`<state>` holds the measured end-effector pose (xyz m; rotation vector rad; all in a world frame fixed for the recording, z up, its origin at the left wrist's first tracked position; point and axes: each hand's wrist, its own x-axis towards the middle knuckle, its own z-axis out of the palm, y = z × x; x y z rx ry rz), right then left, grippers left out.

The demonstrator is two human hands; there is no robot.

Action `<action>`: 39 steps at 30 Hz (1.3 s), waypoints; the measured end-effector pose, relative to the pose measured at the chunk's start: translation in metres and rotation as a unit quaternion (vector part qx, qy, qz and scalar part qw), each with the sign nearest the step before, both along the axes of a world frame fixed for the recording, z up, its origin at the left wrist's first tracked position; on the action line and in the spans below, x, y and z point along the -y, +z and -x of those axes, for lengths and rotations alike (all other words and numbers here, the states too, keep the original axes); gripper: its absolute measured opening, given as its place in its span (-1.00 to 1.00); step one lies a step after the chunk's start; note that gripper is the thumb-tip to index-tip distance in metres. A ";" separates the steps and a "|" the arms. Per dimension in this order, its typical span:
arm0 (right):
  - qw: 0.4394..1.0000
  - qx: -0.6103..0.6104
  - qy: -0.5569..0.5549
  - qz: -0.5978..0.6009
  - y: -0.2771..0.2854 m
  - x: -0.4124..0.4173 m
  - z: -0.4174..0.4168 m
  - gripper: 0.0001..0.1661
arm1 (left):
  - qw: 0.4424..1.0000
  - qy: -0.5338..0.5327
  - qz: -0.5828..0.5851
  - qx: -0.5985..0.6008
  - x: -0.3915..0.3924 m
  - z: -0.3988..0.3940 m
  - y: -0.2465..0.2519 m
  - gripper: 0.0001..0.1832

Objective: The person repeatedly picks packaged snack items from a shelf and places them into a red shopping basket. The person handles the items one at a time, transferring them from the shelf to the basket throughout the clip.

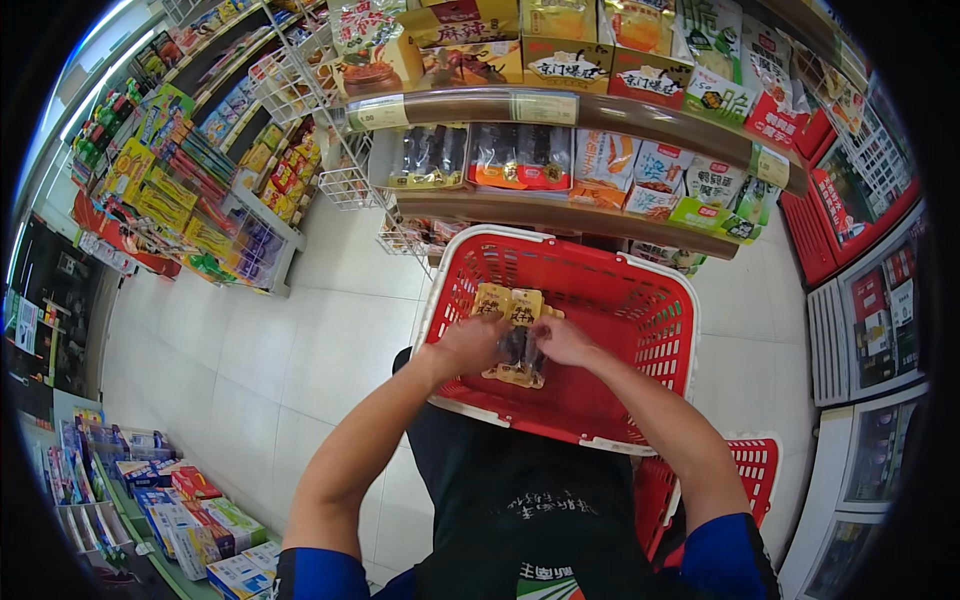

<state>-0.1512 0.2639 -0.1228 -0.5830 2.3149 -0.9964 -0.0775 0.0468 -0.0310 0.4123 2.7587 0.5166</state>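
Observation:
A red plastic shopping basket [600, 315] with a white rim is in front of me, close to the shelf. Several yellow and clear snack packets [523, 330] with dark contents lie side by side at its left part. My left hand [474, 343] rests over the left packets, fingers bent and partly hidden by the hand's back. At the right edge of the packets, my right hand [561, 339] touches them with thumb and fingertips. Whether either hand grips a packet is not clear.
Packaged snacks stand on the brown shelves [555, 208] ahead, with white wire racks [349, 180] at their left end. Another red basket [754, 469] sits low at the right. Glass-fronted fridges [832, 345] line the right side. Boxed goods [202, 517] fill a green-edged shelf at lower left.

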 end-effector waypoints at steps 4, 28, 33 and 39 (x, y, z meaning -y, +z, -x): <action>0.955 -0.082 -0.022 0.285 0.102 0.039 0.013 -0.71 | 0.926 0.150 -0.218 -0.268 0.031 0.029 0.074 -0.76; 0.908 -0.069 -0.091 0.403 0.232 0.214 0.096 -0.41 | 0.805 0.320 -0.409 -0.286 0.122 0.135 0.134 -0.76; 0.836 -0.297 -0.142 0.439 0.211 0.170 0.055 -0.45 | 0.698 0.307 -0.622 -0.179 0.101 0.075 0.126 -0.87; 0.878 0.010 -0.106 0.466 0.183 0.096 0.007 -0.71 | 0.738 0.294 -0.602 -0.082 0.054 -0.014 0.075 -0.88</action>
